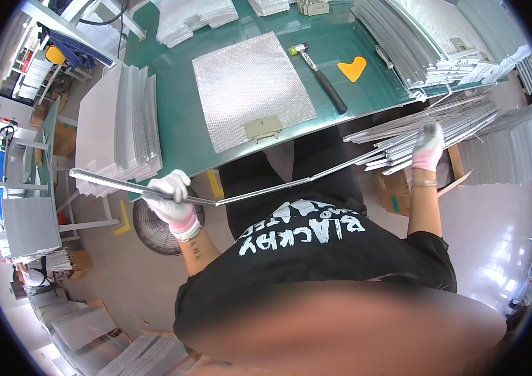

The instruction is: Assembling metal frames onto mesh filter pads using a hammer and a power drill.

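A long, thin silvery metal strip (266, 192) crosses in front of my body, bent slightly at several joints along its length. My left hand (171, 193), in a white and pink glove, is closed around it near its left end, below the table's front edge. To the right, the strip runs up toward a bundle of similar metal strips (397, 150). My right hand (427, 149), gloved the same way, has its fingers curled at this bundle, on what looks like the strip's far end. Its fingertips are partly hidden.
On the green table (181, 106) lie a silvery mesh-textured panel (253, 88) with a small grey-green plate (263, 128), a hammer (319, 78) and an orange scraper (352, 69). Panel stacks stand left (115, 119) and right (404, 44). Below are a round floor fan (153, 235) and a cardboard box (394, 193).
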Motion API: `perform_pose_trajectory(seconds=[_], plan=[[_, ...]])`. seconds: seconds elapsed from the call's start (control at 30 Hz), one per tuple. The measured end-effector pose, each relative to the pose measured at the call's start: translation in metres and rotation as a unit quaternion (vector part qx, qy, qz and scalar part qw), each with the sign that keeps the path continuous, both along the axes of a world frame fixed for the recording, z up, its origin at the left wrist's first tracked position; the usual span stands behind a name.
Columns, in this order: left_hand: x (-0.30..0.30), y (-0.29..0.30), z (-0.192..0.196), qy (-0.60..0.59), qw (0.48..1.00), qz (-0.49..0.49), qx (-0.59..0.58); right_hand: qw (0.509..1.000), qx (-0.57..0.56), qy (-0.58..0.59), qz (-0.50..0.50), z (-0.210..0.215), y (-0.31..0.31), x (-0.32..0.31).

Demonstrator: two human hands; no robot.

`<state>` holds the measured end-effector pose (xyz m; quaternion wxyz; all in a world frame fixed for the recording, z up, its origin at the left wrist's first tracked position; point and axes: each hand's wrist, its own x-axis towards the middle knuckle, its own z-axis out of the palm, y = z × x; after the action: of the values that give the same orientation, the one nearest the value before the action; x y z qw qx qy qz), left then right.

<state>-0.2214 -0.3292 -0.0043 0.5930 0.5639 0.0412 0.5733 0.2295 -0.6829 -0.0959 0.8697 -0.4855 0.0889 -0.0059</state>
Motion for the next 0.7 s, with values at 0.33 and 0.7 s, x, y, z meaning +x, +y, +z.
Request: perform_pose_trajectory(seconds=[0.33, 0.7], plan=[[-0.005, 0.002, 0.014, 0.040, 0.995, -0.028, -0.091, 0.940, 0.174, 0.193, 0.220, -0.079, 0.025, -0.078], [0.042, -0.060, -0.072, 0.278, 0.943, -0.113, -0.145, 0.909, 0.179, -0.136, 0.350, 0.156, 0.123, -0.081]])
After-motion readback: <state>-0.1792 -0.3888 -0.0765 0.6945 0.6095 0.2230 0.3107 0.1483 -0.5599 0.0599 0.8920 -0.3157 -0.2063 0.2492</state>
